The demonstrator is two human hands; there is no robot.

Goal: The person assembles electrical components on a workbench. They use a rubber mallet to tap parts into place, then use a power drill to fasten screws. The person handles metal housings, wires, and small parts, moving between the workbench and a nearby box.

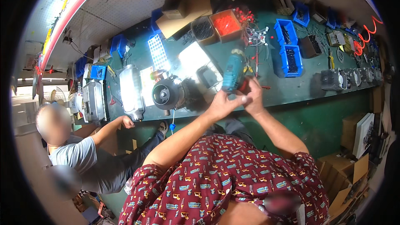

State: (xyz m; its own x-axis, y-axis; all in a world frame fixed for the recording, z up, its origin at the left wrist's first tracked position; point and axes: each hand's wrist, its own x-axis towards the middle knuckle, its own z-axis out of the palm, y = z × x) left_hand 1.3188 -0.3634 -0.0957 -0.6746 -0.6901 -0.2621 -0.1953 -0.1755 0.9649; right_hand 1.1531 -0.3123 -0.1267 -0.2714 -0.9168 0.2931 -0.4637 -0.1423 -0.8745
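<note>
A teal power drill [233, 70] is in front of me at the bench's near edge. My left hand [223, 106] is closed around its lower end, thumb stretched toward the other hand. Close against the drill is my right hand [253, 96], its fingers curled beside a dark and red part; what they grip is hidden. Pliers with yellow handles [248, 69] lie just beyond the right fingers. To the left stands a black round motor-like unit [163, 93], with a white cord [173, 118] hanging off the bench.
Blue bins of dark small parts [290, 61] and a box of red parts [226, 23] stand farther back. Loose wires [257, 36] lie near them. Finned metal housings [333, 79] line the right edge. Another person [75, 154] sits at the left, by a long metal housing [131, 89].
</note>
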